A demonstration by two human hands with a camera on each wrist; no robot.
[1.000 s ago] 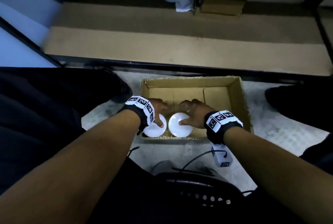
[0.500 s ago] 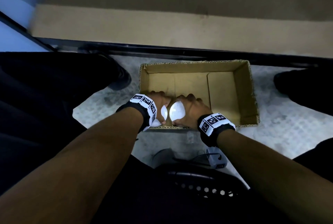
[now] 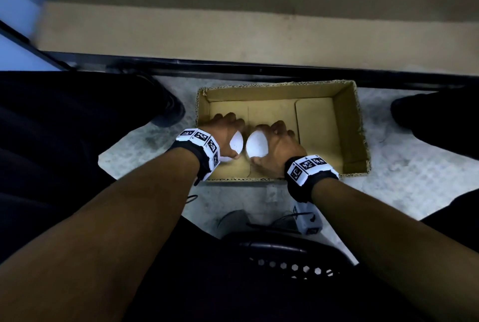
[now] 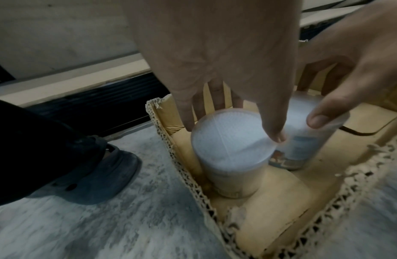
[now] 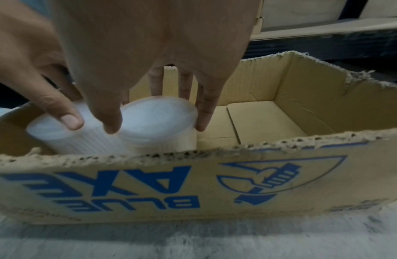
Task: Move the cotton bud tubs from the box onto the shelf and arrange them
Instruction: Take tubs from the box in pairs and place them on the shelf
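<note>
Both hands now clasp tubs: left hand point(image 3: 228, 131) left tub point(image 4: 231, 145), right hand point(image 3: 278, 148) right tub point(image 5: 157, 122).

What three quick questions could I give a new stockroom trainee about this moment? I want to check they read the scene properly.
1. True or false: the left hand and the right hand each grip one tub.
2. How many tubs are in the cardboard box? A) one B) two C) four
3. Fill in: the left tub and the right tub stand ____ inside the box, lids up.

Key
1. True: the fingers of each hand curl around a white lid.
2. B.
3. Upright, side by side at the box's left end.
</note>
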